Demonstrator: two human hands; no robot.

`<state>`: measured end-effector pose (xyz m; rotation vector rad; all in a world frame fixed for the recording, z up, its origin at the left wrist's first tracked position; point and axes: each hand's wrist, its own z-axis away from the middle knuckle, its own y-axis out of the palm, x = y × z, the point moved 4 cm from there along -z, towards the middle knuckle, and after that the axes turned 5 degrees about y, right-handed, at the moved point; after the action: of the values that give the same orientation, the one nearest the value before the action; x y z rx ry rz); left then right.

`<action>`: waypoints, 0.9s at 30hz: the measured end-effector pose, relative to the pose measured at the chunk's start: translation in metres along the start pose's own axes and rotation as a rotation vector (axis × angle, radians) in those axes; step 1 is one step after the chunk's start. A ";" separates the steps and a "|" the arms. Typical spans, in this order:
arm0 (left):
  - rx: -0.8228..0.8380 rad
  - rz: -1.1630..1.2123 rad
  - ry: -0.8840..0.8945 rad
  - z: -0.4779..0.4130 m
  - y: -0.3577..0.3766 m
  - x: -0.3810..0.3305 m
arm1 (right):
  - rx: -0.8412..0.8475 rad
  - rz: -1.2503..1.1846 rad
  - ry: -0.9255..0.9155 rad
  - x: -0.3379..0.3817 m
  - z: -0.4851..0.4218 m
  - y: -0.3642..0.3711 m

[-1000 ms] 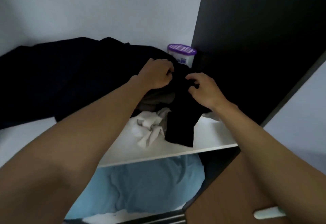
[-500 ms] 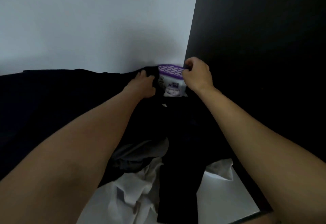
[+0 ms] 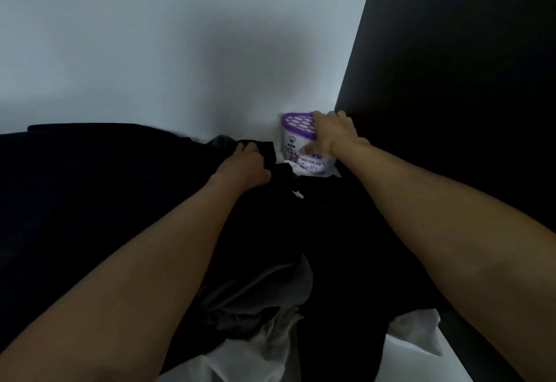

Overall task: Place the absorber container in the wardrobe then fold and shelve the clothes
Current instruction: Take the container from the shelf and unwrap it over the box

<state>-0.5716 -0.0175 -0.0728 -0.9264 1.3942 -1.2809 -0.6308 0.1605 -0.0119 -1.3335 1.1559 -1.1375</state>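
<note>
Container [image 3: 291, 149] is gripped by the right hand [image 3: 334, 134] at the back right corner of the shelf [image 3: 421, 363], likely for seating. Clothes [image 3: 120, 189] are bunched aside in the left hand [image 3: 243, 167].

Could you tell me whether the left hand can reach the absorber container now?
Probably yes: the left hand lies close beside the absorber container, though it grips black clothing, and the right hand holds the container's top.

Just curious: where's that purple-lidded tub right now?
In the head view, the absorber container stands in the back right corner, under the right hand, beside the black clothes.
</note>
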 end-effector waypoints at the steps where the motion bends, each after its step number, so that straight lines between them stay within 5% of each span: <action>1: 0.014 0.016 0.006 0.000 -0.001 0.001 | 0.002 -0.031 0.004 0.000 0.002 0.000; 6: -0.041 0.384 0.002 0.008 -0.019 0.003 | -0.033 -0.169 0.038 -0.003 0.018 -0.017; 11: -0.390 0.889 -0.017 0.042 -0.072 -0.011 | -0.129 -0.284 0.005 0.007 0.035 -0.077; 14: -0.443 1.138 -0.128 0.074 -0.104 -0.015 | -0.188 -0.379 -0.089 0.032 0.050 -0.110; 19: -0.387 1.228 -0.225 0.142 -0.137 -0.012 | -0.226 -0.400 -0.299 0.086 0.103 -0.143; 27: -0.597 1.259 -0.431 0.326 -0.148 0.001 | -0.043 -0.551 -0.624 0.164 0.251 -0.163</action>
<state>-0.2673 -0.1157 0.0882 -0.4328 1.5603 0.2740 -0.3549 0.0303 0.1415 -1.9283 0.3646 -0.9487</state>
